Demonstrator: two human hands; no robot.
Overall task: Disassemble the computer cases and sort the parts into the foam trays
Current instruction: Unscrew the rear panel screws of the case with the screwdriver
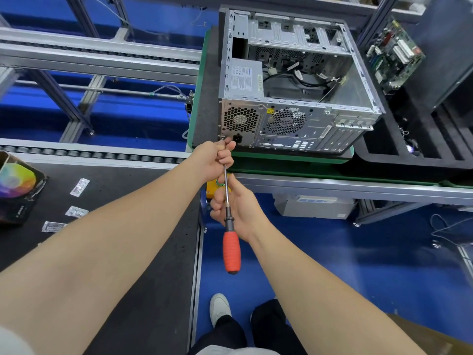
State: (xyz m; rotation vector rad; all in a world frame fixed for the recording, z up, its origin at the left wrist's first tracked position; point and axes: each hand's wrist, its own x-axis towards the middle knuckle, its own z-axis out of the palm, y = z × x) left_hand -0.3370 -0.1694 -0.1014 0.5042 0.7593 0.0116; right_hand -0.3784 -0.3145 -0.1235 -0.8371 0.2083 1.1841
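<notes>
A person's two bare arms reach forward over a blue floor toward a computer case (307, 129). The case lies on its side with the open side up, on a green-edged pallet (281, 160) that sits on a conveyor. Its rear panel, with two round fan grilles and a row of ports, faces the pallet's near edge. Inside, a grey power supply (245, 78) sits in the near left corner, with loose black cables beside it.

Both hands hold a screwdriver (231, 249) that has a red handle and a long metal shaft. The left hand (216, 157) has its fingers curled round the shaft near the tip. It is right at the lower left corner of the rear panel, beside the power socket. The tip is hidden behind the fingers. The right hand (238, 206) is lower, its fingers wrapped round the shaft and the black collar. The red handle sticks out below the palm.

Just right of the pallet lies a black foam tray (384, 160) with deep compartments. A green motherboard (394, 55) stands upright at the tray's far end.

On the left is a desk (128, 226) with a dark top. A box (18, 190) printed with a rainbow disc sits at its left edge, and three small packets (79, 187) lie near it. A roller track (76, 152) runs along the desk's far edge. At the bottom are dark trousers and a white shoe (218, 307).
</notes>
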